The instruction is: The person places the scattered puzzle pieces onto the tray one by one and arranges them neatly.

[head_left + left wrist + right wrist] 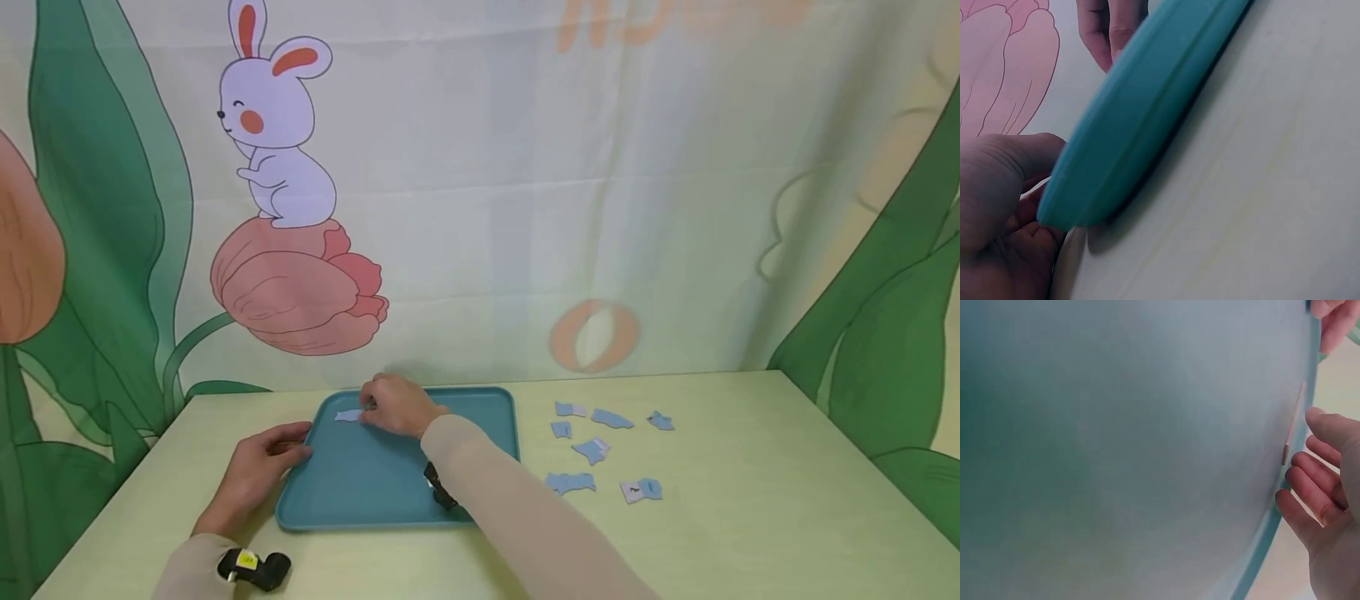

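At the left edge of the blue-green tray [360, 508], my left hand [251, 471] grips the rim, its thumb over the edge in the right wrist view. My right hand [401, 406] is over the tray's far left corner, fingertips at the right end of a flat light-blue piece [347, 416]. In the right wrist view, the piece [1294, 422] appears edge-on beside the slightly bent, spread fingers of the right hand [1335, 481]. The left wrist view shows the left thumb and fingers [1007, 250] around the tray's outer wall [1129, 119].
Right of the tray, several light-blue pieces lie on the pale table [750, 500], including a long one [612, 418] and one with a pale printed square [642, 490]. A printed curtain [450, 208] hangs behind the table. The right forearm [517, 517] crosses the tray's near right corner.
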Demonstrator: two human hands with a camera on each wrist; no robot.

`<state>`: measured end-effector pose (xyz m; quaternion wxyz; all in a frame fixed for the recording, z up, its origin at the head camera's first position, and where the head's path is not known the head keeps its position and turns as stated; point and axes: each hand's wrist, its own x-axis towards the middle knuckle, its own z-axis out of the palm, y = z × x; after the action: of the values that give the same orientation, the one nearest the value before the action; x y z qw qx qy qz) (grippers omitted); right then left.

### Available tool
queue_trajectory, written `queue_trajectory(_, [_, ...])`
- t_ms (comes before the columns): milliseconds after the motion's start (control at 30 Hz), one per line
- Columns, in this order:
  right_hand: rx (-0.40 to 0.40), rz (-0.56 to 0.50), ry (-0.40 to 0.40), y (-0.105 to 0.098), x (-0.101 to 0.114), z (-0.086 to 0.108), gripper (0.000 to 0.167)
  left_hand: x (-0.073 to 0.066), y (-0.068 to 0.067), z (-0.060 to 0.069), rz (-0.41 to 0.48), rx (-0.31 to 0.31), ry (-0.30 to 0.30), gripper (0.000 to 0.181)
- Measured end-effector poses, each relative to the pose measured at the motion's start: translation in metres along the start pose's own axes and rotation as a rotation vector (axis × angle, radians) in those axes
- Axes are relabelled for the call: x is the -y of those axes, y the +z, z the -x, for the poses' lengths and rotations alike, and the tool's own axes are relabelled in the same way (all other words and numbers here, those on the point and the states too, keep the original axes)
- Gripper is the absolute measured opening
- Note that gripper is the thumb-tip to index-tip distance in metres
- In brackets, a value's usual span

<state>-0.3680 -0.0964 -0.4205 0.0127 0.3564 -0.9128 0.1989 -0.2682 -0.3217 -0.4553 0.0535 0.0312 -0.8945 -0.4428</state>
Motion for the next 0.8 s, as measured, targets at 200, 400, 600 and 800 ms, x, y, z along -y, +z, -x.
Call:
queue_trajectory(200, [-0.04,-0.139,-0.009,-0.011,-0.002,0.004,0.031,0.0,0.0,-0.001,-0.002,-0.005,-0.015,0.046])
queue_trajectory(400, [-0.069,-0.219,-0.031,-0.022,-0.006,0.014,0.033,0.0,0.001,-0.002,0.008,-0.001,-0.024,0.046])
queue_trajectory(600, [-0.056,-0.225,-0.027,-0.035,-0.011,0.024,0.037,-0.001,0.002,-0.002,0.007,0.0,-0.021,0.046])
queue_trajectory(800, [-0.071,-0.221,-0.043,-0.046,-0.016,0.035,0.038,0.0,0.002,-0.002,-0.004,0.001,-0.034,0.047])
